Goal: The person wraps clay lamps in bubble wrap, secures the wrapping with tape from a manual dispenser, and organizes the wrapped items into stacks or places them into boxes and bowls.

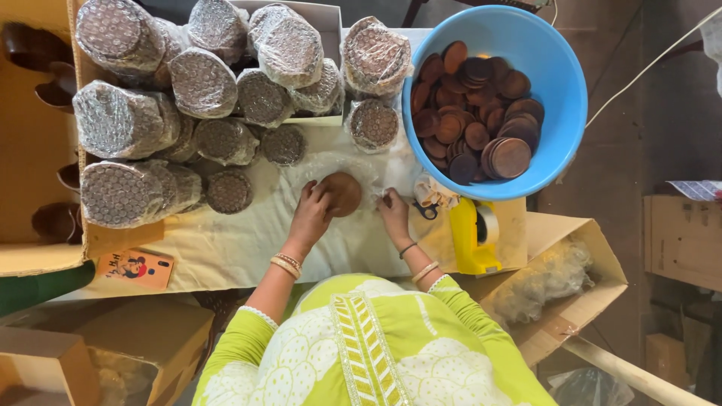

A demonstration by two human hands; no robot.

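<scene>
Looking straight down, nearest me is my own green top (361, 346), both forearms reaching forward over a white cloth (241, 248) that covers the work surface. My left hand (312, 213) rests against the left edge of a brown disc (342, 193), fingers curled close together on its rim, as if to steady it; the disc lies flat on a sheet of clear wrap (331, 167) spread on the cloth. My right hand (394, 212) sits just right of the disc, fingertips pinching the edge of that wrap; whether they also touch the disc I cannot tell. Just beyond my right hand lie small scissors (427, 209), and a yellow tape dispenser (474, 237) stands to its right, both within easy reach. Farther right, a blue tub (571, 90) holds many loose brown discs, close enough to draw from. Farther left, bubble-wrapped stacks (195, 98) of discs are piled on their sides, some in a white box (331, 22), kept apart from the loose ones. An open carton (30, 128) at far left holds dark brown pieces.
</scene>
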